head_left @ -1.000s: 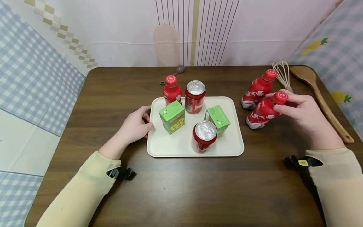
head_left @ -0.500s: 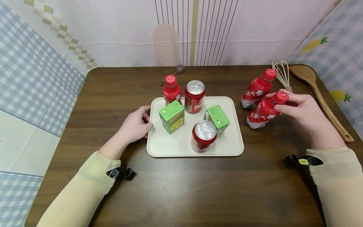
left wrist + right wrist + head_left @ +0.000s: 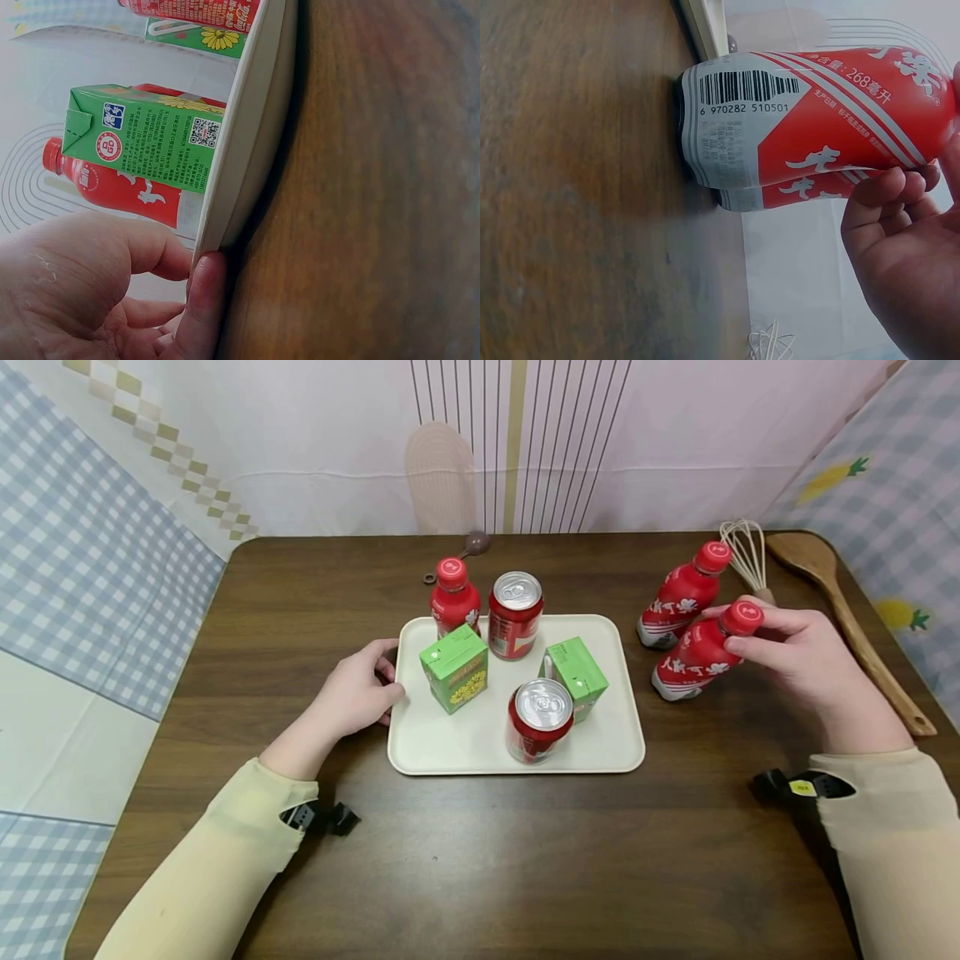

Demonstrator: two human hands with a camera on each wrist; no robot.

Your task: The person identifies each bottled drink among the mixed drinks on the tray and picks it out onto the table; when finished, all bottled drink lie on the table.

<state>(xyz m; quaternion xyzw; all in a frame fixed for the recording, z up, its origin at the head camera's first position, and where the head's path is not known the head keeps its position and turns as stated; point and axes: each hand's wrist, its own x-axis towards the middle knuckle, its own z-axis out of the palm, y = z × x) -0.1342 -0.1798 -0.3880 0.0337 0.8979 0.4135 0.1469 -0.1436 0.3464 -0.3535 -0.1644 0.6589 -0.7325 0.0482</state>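
Observation:
My left hand [image 3: 356, 693] pinches the left rim of a cream tray [image 3: 450, 747], with the thumb against the rim in the left wrist view. Two green drink cartons [image 3: 455, 670], two red soda cans [image 3: 542, 720] and a red bottle [image 3: 454, 606] stand on the tray. On the right, my right hand [image 3: 810, 672] grips a red drink bottle [image 3: 693, 658] near its neck, just below the cap. The bottle's base is at the table, and its barcode [image 3: 750, 88] faces the right wrist camera. A second red bottle [image 3: 678, 597] stands right behind it.
A whisk [image 3: 744, 553] and a wooden spoon [image 3: 847, 610] lie at the right back of the brown table [image 3: 480, 860]. Behind the tray lies a small brown spoon [image 3: 476, 544]. Fabric hangs round the back and sides.

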